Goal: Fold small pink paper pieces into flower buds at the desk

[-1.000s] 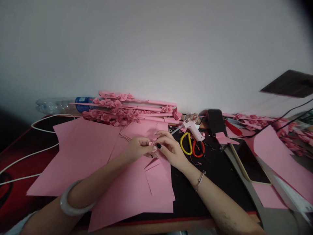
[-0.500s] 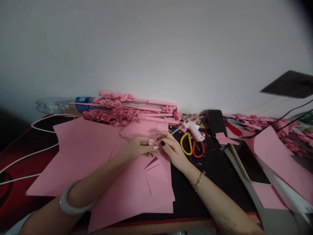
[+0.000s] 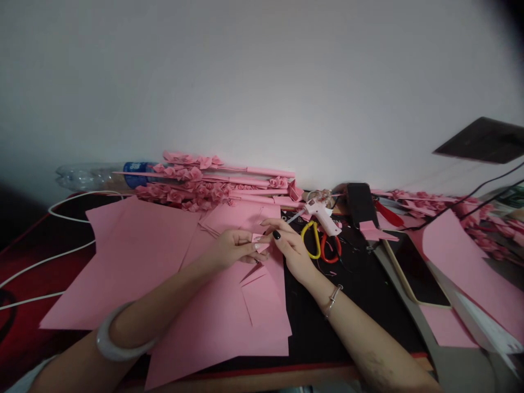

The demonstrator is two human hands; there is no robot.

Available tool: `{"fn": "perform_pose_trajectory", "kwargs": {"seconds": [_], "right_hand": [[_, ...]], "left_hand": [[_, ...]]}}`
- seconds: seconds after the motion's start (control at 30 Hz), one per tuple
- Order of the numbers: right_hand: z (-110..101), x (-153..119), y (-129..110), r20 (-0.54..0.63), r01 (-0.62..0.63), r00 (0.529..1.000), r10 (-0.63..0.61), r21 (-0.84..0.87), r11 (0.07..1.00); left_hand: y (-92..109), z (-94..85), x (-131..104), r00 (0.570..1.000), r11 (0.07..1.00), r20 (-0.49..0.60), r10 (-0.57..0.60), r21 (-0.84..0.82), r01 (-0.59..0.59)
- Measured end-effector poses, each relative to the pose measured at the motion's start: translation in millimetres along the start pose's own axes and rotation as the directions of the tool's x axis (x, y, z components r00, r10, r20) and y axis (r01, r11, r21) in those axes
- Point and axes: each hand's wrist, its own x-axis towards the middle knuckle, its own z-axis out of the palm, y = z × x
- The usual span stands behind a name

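Note:
A small folded piece of pink paper [image 3: 262, 248] is pinched between the thumb and fingers of my left hand [image 3: 229, 250]. The bent fingers of my right hand [image 3: 293, 250] meet its upper right side, and they partly cover it. My right thumb, with a dark nail, stands slightly off the paper. Large pink paper sheets [image 3: 213, 327] spread beneath both hands. A smaller creased pink piece [image 3: 262, 300] lies on them just below my fingers.
Behind my hands lie pink paper flowers [image 3: 208, 191] and a plastic bottle [image 3: 90, 177]. To the right are a white glue gun [image 3: 325, 218], scissors [image 3: 331, 248] with yellow and red handles, a black phone [image 3: 360, 202] and a tablet-like device [image 3: 417, 270]. A white cable [image 3: 53, 215] runs at left.
My right thumb has lifted a little away from the small folded paper, and more of the paper shows. The view has shifted slightly; my left hand keeps its pinch.

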Motion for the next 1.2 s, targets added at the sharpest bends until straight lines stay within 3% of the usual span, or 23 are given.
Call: {"fn": "perform_pose_trajectory", "kwargs": {"seconds": [0.17, 0.3, 0.43, 0.7, 0.87, 1.0, 1.1, 1.2], "right_hand": [[0.9, -0.4, 0.5, -0.073, -0.021, 0.997, 0.012, -0.120, 0.993], [1.5, -1.2, 3.4, 0.071, -0.023, 0.996, 0.044, -0.282, 0.959], [1.4, -1.3, 3.8, 0.227, 0.008, 0.971, 0.071, -0.330, 0.944], [2.0, -1.8, 0.6, 0.240, -0.021, 0.966, 0.094, -0.291, 0.957], [4.3, -2.1, 4.5, 0.188, -0.069, 0.974, 0.125, -0.280, 0.958], [2.2, -1.2, 6.0, -0.011, -0.106, 0.994, 0.107, -0.282, 0.954], [-1.5, -1.5, 4.6, -0.175, -0.121, 0.982, 0.068, -0.317, 0.941], [-2.4, -2.9, 1.3, -0.173, -0.080, 0.985, 0.019, -0.353, 0.932]], "left_hand": [[0.6, 6.1, -0.2, 1.000, 0.997, -0.006, -0.019, 0.074, 0.019], [-1.2, 7.9, 0.7, 1.000, 0.997, 0.016, -0.004, 0.082, 0.003], [-2.5, 8.2, 1.3, 0.999, 0.996, 0.029, -0.035, 0.081, 0.033], [-5.3, 7.6, 1.4, 0.997, 0.993, 0.074, 0.010, 0.115, -0.018], [-2.6, 7.5, 0.5, 0.996, 0.994, 0.088, 0.018, 0.106, -0.028], [1.0, 9.0, -1.7, 0.999, 0.993, 0.032, 0.037, 0.111, -0.041], [1.8, 9.6, -2.4, 0.997, 0.992, -0.004, 0.071, 0.108, -0.070], [0.8, 9.2, -2.6, 0.992, 0.981, -0.023, 0.124, 0.156, -0.119]]}}
